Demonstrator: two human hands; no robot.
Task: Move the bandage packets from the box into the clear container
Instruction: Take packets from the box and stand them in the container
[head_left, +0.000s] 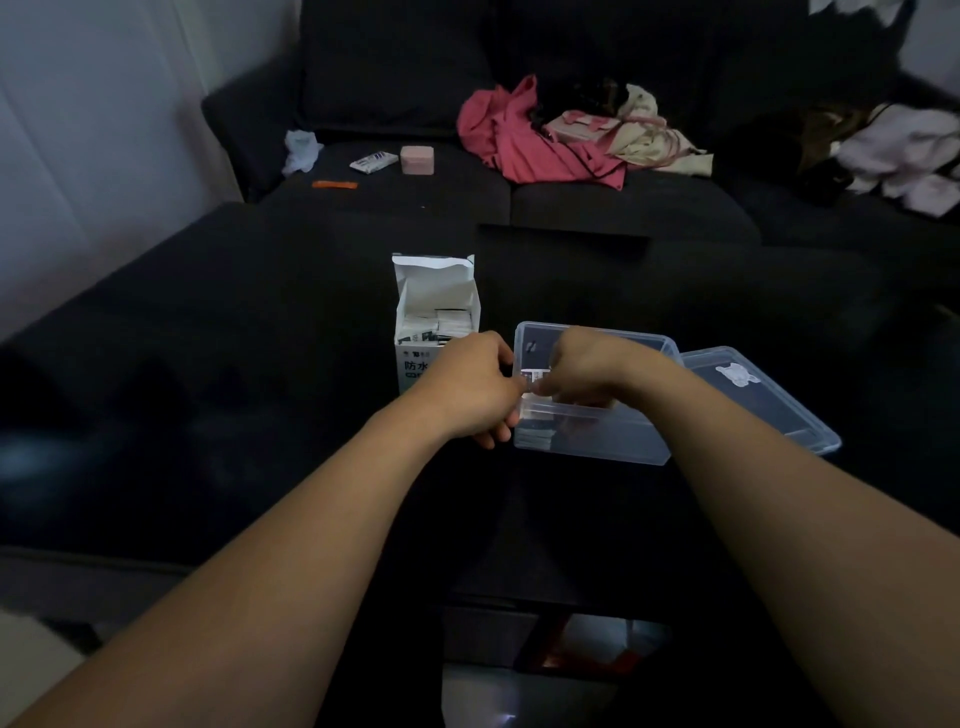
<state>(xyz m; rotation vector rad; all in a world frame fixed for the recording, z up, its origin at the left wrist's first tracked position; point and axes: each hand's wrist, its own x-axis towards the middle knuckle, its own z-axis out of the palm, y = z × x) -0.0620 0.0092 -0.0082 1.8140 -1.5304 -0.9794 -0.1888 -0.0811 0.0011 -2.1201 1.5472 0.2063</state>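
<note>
A white cardboard box (435, 312) stands upright on the dark surface with its top flap open and several bandage packets (441, 323) showing inside. To its right sits the clear container (597, 431), open-topped. A few packets (535, 434) lie in its left end. Both hands meet at the container's left rim. My left hand (467, 389) and my right hand (582, 364) together pinch a white bandage packet (535, 376) over that rim. The right hand's fingers reach down into the container.
The container's clear lid (763, 400) lies to its right. Behind is a dark sofa with a pink garment (514, 135), other clothes (904, 156), a small pink box (416, 159), a white packet (373, 161) and an orange strip (335, 184).
</note>
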